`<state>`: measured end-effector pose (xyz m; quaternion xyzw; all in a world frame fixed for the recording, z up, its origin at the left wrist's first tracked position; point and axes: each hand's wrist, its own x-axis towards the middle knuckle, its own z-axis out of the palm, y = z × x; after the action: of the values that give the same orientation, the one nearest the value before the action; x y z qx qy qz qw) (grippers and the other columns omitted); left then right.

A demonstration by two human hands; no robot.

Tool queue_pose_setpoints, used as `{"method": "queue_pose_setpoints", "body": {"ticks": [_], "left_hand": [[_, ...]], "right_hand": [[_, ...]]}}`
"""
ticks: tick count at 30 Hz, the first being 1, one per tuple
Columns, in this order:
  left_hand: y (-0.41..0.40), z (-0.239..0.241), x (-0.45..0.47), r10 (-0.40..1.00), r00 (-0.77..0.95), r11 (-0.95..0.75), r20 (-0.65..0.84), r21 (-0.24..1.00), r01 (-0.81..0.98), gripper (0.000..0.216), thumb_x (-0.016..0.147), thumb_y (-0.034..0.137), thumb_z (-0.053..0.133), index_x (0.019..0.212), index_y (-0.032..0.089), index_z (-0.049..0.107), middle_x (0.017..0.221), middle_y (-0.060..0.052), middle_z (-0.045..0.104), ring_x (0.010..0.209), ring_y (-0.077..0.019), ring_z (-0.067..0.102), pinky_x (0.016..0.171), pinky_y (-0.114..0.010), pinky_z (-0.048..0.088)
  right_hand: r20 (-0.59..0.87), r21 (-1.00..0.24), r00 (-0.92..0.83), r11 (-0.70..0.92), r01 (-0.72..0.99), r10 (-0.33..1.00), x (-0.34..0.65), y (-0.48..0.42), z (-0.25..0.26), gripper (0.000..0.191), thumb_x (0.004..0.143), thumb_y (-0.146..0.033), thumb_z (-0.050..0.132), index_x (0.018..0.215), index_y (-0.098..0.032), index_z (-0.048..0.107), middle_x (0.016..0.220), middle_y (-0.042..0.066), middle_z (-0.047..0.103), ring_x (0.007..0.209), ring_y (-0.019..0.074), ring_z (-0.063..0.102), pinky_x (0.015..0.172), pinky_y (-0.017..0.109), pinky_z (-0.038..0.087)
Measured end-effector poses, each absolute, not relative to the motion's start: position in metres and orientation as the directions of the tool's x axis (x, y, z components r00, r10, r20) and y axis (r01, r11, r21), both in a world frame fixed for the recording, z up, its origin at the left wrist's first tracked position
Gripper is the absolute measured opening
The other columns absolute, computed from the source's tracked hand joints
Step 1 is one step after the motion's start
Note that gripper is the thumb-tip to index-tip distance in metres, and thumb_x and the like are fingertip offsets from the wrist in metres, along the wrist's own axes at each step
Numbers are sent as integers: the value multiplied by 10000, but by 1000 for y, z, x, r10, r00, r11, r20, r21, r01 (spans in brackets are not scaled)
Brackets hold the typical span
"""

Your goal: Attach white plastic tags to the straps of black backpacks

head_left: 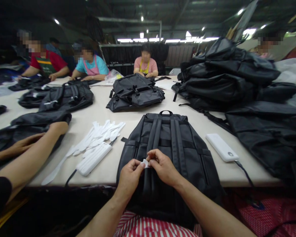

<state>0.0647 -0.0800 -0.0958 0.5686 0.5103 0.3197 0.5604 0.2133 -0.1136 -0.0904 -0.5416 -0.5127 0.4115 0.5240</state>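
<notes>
A black backpack (170, 144) lies back-side up on the table in front of me, straps toward me, its lower end hanging over the table edge onto my lap. My left hand (129, 176) and my right hand (162, 166) meet above its straps. Both pinch a small white piece (145, 163) between fingertips.
A pile of white strips (101, 135) and a white power bank (93, 158) lie to the left, another white power bank (222, 147) with a cable to the right. Stacks of black bags (227, 75) stand right and ahead. A co-worker's arms (32, 151) rest at left; other people sit at the far side.
</notes>
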Motion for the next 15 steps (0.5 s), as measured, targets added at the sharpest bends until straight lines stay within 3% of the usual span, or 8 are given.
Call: {"method": "queue_pose_setpoints", "body": {"ticks": [3, 5, 9, 15], "left_hand": [[-81, -94, 67, 921, 282, 238, -270, 961, 142, 269, 687, 418, 630, 668, 169, 530, 548, 45, 541, 530, -103, 500, 540, -208, 404], [-83, -92, 70, 916, 294, 242, -273, 960, 138, 268, 682, 412, 636, 661, 169, 525, 551, 46, 539, 537, -105, 503, 550, -210, 410], [-91, -92, 79, 923, 330, 132, -197, 969, 208, 282, 707, 425, 613, 630, 170, 522, 549, 45, 517, 540, -104, 479, 532, -201, 381], [-106, -100, 92, 935, 354, -76, -28, 958, 276, 268, 789, 415, 532, 659, 181, 532, 586, 39, 513, 586, -116, 474, 567, -210, 368]], "right_hand": [[-43, -996, 290, -63, 61, 956, 223, -117, -95, 89, 774, -235, 491, 842, -183, 515, 717, -23, 565, 618, 109, 572, 604, 233, 444], [-41, -976, 313, -104, 189, 949, 224, -121, -95, 169, 790, -334, 508, 723, -180, 523, 617, -32, 530, 565, 104, 530, 551, 220, 400], [-9, -880, 239, -122, 459, 971, 219, -131, -83, 298, 796, -417, 519, 620, -179, 551, 603, -9, 570, 586, 111, 513, 545, 224, 337], [-28, -802, 315, -209, 560, 949, 227, -140, -75, 190, 760, -361, 572, 684, -189, 601, 672, 20, 634, 628, 135, 538, 558, 243, 314]]}}
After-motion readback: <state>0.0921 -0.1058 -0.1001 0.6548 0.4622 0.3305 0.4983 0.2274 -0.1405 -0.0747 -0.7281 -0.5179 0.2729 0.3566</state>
